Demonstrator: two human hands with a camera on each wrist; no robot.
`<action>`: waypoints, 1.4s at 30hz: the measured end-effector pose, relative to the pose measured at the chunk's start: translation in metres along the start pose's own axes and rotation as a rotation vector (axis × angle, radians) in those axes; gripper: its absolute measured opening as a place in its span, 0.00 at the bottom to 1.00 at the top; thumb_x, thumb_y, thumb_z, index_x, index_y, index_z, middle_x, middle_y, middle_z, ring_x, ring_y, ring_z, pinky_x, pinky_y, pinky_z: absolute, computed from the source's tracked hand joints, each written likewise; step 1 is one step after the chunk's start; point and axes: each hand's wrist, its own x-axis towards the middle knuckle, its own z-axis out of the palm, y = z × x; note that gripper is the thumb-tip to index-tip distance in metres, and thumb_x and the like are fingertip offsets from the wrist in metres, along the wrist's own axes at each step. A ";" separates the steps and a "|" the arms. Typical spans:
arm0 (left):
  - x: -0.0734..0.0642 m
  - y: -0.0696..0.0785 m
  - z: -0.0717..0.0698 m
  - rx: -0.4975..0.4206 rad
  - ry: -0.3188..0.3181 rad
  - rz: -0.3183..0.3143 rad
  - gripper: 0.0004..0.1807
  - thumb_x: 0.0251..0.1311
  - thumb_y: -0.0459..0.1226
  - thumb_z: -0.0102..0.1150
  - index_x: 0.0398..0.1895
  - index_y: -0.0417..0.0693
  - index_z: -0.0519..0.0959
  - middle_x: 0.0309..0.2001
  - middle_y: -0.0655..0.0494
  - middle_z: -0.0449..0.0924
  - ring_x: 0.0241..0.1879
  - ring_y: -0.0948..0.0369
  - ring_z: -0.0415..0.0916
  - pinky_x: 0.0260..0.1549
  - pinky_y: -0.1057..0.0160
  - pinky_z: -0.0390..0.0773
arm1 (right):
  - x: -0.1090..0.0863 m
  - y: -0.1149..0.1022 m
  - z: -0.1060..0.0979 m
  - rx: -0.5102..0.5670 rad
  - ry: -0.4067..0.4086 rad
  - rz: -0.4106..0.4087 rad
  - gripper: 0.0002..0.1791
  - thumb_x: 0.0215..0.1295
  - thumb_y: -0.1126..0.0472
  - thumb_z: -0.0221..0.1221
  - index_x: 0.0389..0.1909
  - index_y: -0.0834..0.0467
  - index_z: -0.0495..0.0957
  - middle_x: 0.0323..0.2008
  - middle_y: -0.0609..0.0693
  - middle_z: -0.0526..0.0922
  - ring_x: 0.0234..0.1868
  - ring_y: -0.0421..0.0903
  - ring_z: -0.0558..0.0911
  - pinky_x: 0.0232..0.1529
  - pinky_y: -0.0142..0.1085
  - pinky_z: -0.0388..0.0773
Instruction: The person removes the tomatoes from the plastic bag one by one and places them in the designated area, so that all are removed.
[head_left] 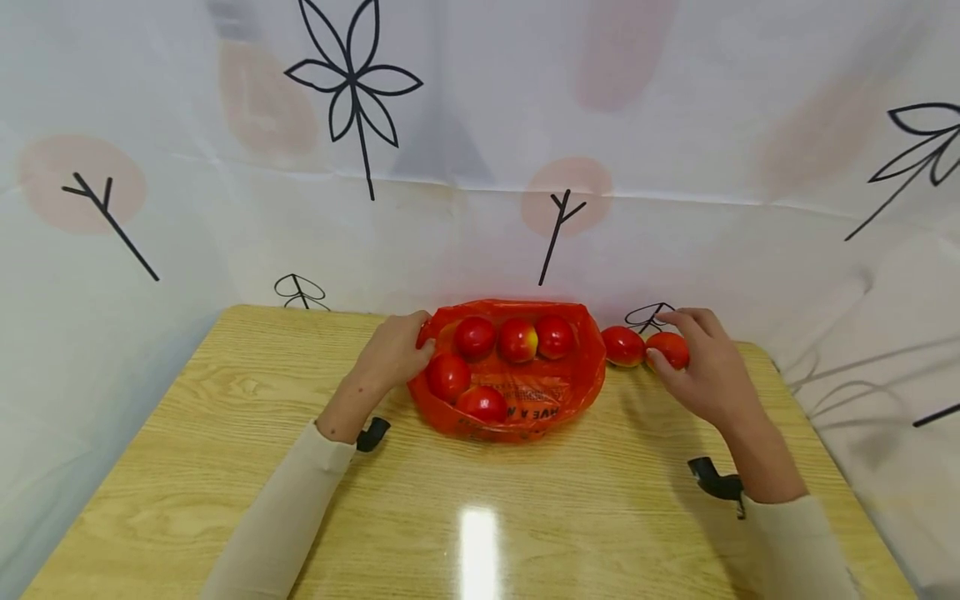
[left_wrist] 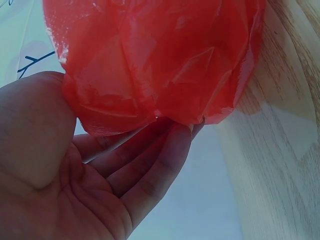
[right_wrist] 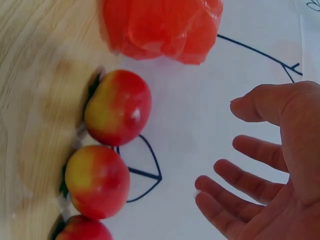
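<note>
A red plastic bag (head_left: 536, 385) lies on the table with its mouth spread wide, and several red apples (head_left: 475, 337) are inside. My left hand (head_left: 397, 350) grips the bag's left rim; its fingers (left_wrist: 155, 165) reach behind the plastic in the left wrist view. To the right of the bag, a red-and-yellow apple (head_left: 622, 346) and a second apple (head_left: 666, 350) sit in a row. The right wrist view shows a third apple (right_wrist: 85, 229) in that row. My right hand (head_left: 701, 367) hovers over the row with spread fingers, holding nothing.
The wooden table (head_left: 480, 483) ends at the back against a white cloth (head_left: 450, 242) printed with flowers and twigs. Dark wrist camera mounts (head_left: 712, 479) jut out beneath both wrists. Light glares off the table's front.
</note>
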 end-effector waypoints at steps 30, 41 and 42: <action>-0.001 -0.001 -0.001 0.007 0.000 0.009 0.19 0.72 0.36 0.59 0.62 0.37 0.78 0.50 0.45 0.87 0.42 0.51 0.82 0.45 0.52 0.88 | 0.025 -0.048 0.035 0.043 -0.053 -0.100 0.27 0.63 0.64 0.71 0.63 0.61 0.77 0.64 0.62 0.74 0.62 0.64 0.75 0.56 0.64 0.81; 0.000 0.000 -0.001 0.007 0.001 0.010 0.19 0.72 0.36 0.59 0.62 0.38 0.79 0.50 0.45 0.87 0.41 0.51 0.82 0.44 0.53 0.88 | 0.032 -0.057 0.046 0.071 -0.096 -0.130 0.26 0.67 0.63 0.68 0.64 0.63 0.77 0.63 0.61 0.75 0.61 0.62 0.75 0.58 0.62 0.79; 0.000 -0.001 -0.001 0.007 0.000 0.008 0.19 0.72 0.36 0.59 0.62 0.37 0.79 0.50 0.45 0.87 0.41 0.51 0.82 0.44 0.53 0.88 | 0.033 -0.058 0.047 0.074 -0.104 -0.133 0.26 0.67 0.63 0.68 0.64 0.63 0.77 0.64 0.61 0.74 0.62 0.62 0.75 0.59 0.62 0.79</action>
